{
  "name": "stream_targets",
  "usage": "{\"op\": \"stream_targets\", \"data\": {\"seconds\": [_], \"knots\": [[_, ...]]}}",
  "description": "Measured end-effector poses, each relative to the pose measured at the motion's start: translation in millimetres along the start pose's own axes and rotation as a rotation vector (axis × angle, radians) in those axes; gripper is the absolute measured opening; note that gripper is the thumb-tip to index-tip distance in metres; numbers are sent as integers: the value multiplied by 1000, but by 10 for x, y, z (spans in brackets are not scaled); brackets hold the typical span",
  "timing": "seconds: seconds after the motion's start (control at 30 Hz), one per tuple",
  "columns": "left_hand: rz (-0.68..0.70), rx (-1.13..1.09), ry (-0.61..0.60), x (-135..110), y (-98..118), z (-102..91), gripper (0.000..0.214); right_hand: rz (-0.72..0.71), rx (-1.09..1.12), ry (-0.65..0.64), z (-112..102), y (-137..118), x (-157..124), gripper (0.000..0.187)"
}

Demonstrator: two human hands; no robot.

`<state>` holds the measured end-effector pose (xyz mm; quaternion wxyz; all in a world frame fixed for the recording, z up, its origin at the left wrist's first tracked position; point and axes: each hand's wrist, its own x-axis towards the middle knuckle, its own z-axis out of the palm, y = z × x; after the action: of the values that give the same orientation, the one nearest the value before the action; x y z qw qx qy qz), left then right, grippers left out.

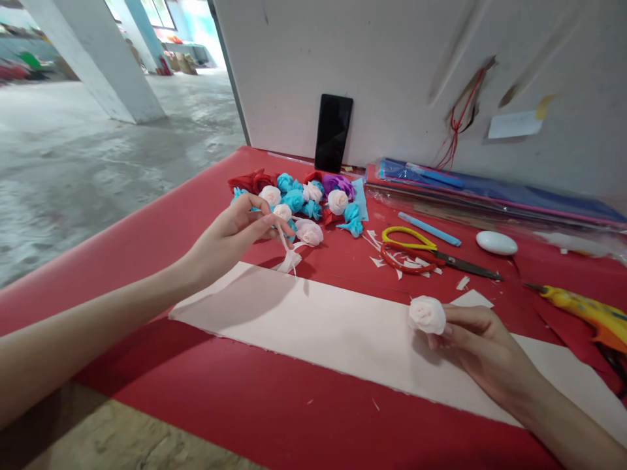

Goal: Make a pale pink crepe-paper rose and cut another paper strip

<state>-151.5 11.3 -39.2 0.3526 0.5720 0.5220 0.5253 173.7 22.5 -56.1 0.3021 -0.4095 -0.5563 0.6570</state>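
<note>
Between the fingers of my right hand (470, 333) is a pale pink crepe paper rose (428, 314), held above a long pale paper strip (337, 326). My left hand (249, 225) pinches a thin white paper scrap (289, 261) that dangles over the strip's far left edge. Just beyond that hand lies a cluster of paper flowers: blue ones (294, 200), red ones (255, 179), a purple one (337, 185) and pale pink ones (337, 202).
Scissors (416, 251) with yellow and red handles lie among paper scraps. Near them are a blue pen-like stick (430, 229), a white oval object (496, 243) and a yellow glue gun (582, 307). A phone (334, 133) leans on the wall behind wrapped paper sheets (499, 189).
</note>
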Motion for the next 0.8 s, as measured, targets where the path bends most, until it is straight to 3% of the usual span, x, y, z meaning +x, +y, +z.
{"op": "stream_targets", "data": {"seconds": [0.2,0.33,0.4,0.5,0.57,0.7,0.8], "knots": [[-112,-26,-27,-32,65,22,9,0,-13,8,-20,-4,-18,22],[-164,-3,-134,-94,126,69,9,-38,-48,-3,42,-74,-32,20],[-181,10,-184,-137,147,108,11,-108,-102,-96,134,-130,-5,21],[-186,22,-231,-193,178,160,13,-216,-205,-355,329,-210,109,12],[-181,32,-263,-218,204,183,14,-203,-267,-465,465,-249,219,12],[-138,91,-316,-243,249,201,15,-188,-242,-562,664,-267,407,10],[-57,200,-320,-252,228,158,12,-134,-132,-557,703,-243,425,9]]}}
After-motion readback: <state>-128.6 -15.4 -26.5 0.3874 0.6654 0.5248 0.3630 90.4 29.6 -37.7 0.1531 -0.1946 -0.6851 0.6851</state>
